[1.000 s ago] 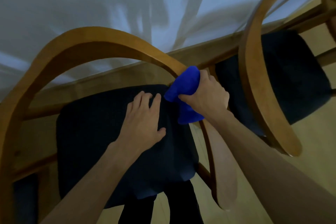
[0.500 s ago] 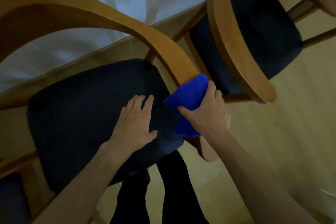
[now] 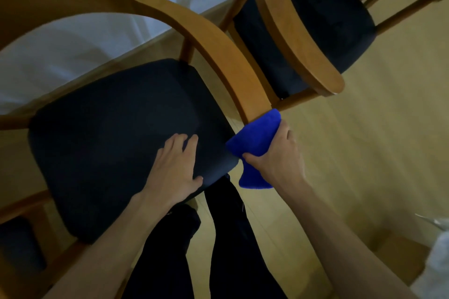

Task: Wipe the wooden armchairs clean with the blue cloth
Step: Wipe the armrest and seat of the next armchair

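**Cloth held at the end of the near armrest**

A second armchair [image 3: 301, 31] with a dark seat is seen just to the right and farther off, and a white cloth-covered table [image 3: 97, 39] lies beyond. The blue cloth [image 3: 255, 143] is gripped by the right hand [image 3: 279, 160], thumb and fingers curled round it, at the near tip of the near armchair's armrest [image 3: 233, 70]. The left hand [image 3: 175, 170] is laid flat on the dark seat cushion [image 3: 109, 128], fingers straight and close together. Compared with the earlier frame, the cloth has been drawn down the armrest to its end.
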Available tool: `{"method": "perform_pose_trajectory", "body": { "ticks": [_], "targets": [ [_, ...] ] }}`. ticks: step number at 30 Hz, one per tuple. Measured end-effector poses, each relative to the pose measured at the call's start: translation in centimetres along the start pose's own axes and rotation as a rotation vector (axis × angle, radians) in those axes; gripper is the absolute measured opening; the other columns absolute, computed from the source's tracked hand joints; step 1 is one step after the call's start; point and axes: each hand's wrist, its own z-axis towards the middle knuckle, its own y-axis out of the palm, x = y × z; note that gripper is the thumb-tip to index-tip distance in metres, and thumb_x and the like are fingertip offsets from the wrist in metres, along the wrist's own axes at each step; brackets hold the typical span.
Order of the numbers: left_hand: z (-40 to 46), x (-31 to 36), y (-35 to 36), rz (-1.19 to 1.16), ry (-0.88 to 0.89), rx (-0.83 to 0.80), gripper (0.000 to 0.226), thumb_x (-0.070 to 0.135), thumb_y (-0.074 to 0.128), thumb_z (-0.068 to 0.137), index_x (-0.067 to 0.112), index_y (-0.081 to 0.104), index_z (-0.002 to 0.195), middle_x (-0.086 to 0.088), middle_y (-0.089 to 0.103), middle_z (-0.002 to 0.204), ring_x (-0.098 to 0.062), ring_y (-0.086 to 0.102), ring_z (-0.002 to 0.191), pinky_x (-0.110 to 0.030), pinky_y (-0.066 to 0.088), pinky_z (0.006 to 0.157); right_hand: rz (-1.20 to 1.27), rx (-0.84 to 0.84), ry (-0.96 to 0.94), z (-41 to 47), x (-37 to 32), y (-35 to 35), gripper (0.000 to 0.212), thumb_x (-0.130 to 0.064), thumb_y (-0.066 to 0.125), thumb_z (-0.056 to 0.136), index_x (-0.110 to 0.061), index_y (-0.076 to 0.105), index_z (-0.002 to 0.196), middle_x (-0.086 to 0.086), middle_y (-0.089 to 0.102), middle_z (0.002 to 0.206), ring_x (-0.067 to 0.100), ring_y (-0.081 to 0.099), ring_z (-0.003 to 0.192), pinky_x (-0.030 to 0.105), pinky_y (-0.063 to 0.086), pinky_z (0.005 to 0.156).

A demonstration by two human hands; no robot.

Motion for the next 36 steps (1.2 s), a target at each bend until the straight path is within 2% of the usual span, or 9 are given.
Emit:
{"method": "perform_pose_trajectory", "body": {
  "ticks": [5, 9, 12, 16, 21, 24, 26, 31, 36],
  "targets": [
    [-1.8, 0.4, 0.5, 0.029, 0.006, 0.013, 0.095, 0.044, 0.071, 0.079, 0.017, 0.013, 0.15, -0.007, 0.022, 0.151, -0.025, 0.016, 0.143, -0.039, 0.028, 0.111, 0.05, -0.019, 0.029, -1.6, 1.7, 0.7, 0.096, -0.034, 0.086, 0.069, -0.017, 0.026, 0.143, 0.003, 0.054, 0.125, 0.015, 0.055, 0.098, 0.027, 0.043, 0.073],
    [-3.2, 0.8, 1.2, 0.023, 0.031, 0.016, 0.092, 0.046, 0.069, 0.08, 0.017, 0.017, 0.149, -0.006, 0.024, 0.149, -0.024, 0.017, 0.142, -0.038, 0.03, 0.111, 0.122, -0.045, 0.158, -2.9, 4.1, 1.4, 0.044, -0.028, 0.076, 0.078, -0.018, 0.051, 0.113, -0.005, 0.062, 0.081, 0.007, 0.059, 0.064, 0.019, 0.041, 0.049],
    [-3.7, 0.8, 1.9, 0.003, 0.036, 0.015, 0.089, 0.047, 0.068, 0.081, 0.017, 0.018, 0.149, -0.005, 0.024, 0.149, -0.023, 0.017, 0.142, -0.038, 0.03, 0.111, 0.168, -0.004, 0.181, -4.2, 4.8, 2.1, 0.018, -0.029, 0.067, 0.086, -0.015, 0.057, 0.094, -0.004, 0.059, 0.07, 0.006, 0.056, 0.058, 0.018, 0.035, 0.046],
    [-4.3, 0.3, 2.9, -0.033, -0.003, -0.005, 0.086, 0.047, 0.065, 0.083, 0.016, 0.018, 0.149, -0.005, 0.023, 0.15, -0.024, 0.016, 0.142, -0.039, 0.028, 0.111, 0.168, -0.006, 0.228, -5.3, 3.8, 3.0, 0.03, -0.038, 0.06, 0.092, -0.016, 0.05, 0.074, 0.0, 0.056, 0.063, 0.01, 0.052, 0.051, 0.019, 0.033, 0.044],
    [-5.3, -1.1, 3.3, -0.085, -0.087, -0.003, 0.087, 0.044, 0.066, 0.083, 0.017, 0.017, 0.15, -0.005, 0.022, 0.151, -0.024, 0.016, 0.142, -0.039, 0.027, 0.113, 0.136, -0.076, 0.135, -6.0, 2.0, 2.5, 0.035, -0.041, 0.061, 0.094, -0.024, 0.042, 0.07, -0.004, 0.051, 0.062, 0.003, 0.048, 0.052, 0.012, 0.029, 0.043],
    [-5.7, -2.3, 2.9, -0.12, -0.149, 0.009, 0.087, 0.045, 0.066, 0.083, 0.018, 0.017, 0.15, -0.004, 0.02, 0.152, -0.023, 0.013, 0.143, -0.039, 0.025, 0.114, 0.21, -0.177, -0.089, -5.3, -1.0, 1.7, 0.006, -0.027, 0.062, 0.095, -0.026, 0.062, 0.089, -0.009, 0.062, 0.081, 0.004, 0.058, 0.071, 0.019, 0.049, 0.069],
    [-6.0, -3.1, 2.5, -0.137, -0.194, 0.034, 0.087, 0.045, 0.066, 0.083, 0.019, 0.017, 0.15, -0.004, 0.02, 0.152, -0.023, 0.013, 0.143, -0.039, 0.024, 0.114, 0.245, -0.104, -0.287, -4.0, -3.8, 0.3, 0.023, -0.018, 0.062, 0.093, -0.04, 0.067, 0.091, -0.018, 0.065, 0.084, -0.001, 0.061, 0.08, 0.024, 0.051, 0.083],
    [-6.5, -5.3, 1.8, -0.164, -0.307, 0.107, 0.082, 0.046, 0.065, 0.083, 0.018, 0.023, 0.148, -0.005, 0.026, 0.148, -0.024, 0.019, 0.14, -0.039, 0.028, 0.112, 0.17, 0.096, -0.403, 1.6, -9.9, -3.7, 0.019, -0.028, 0.065, 0.09, -0.034, 0.049, 0.081, -0.01, 0.058, 0.069, -0.002, 0.057, 0.062, 0.014, 0.043, 0.058],
    [-5.9, -6.5, 1.7, -0.251, -0.426, 0.137, 0.079, 0.043, 0.066, 0.083, 0.016, 0.028, 0.147, -0.006, 0.029, 0.148, -0.025, 0.022, 0.139, -0.04, 0.029, 0.11, 0.007, 0.064, -0.612, 5.1, -13.8, -5.5, 0.014, -0.031, 0.067, 0.088, -0.025, 0.056, 0.092, -0.009, 0.06, 0.075, 0.001, 0.058, 0.069, 0.015, 0.041, 0.064]
  ]
}}
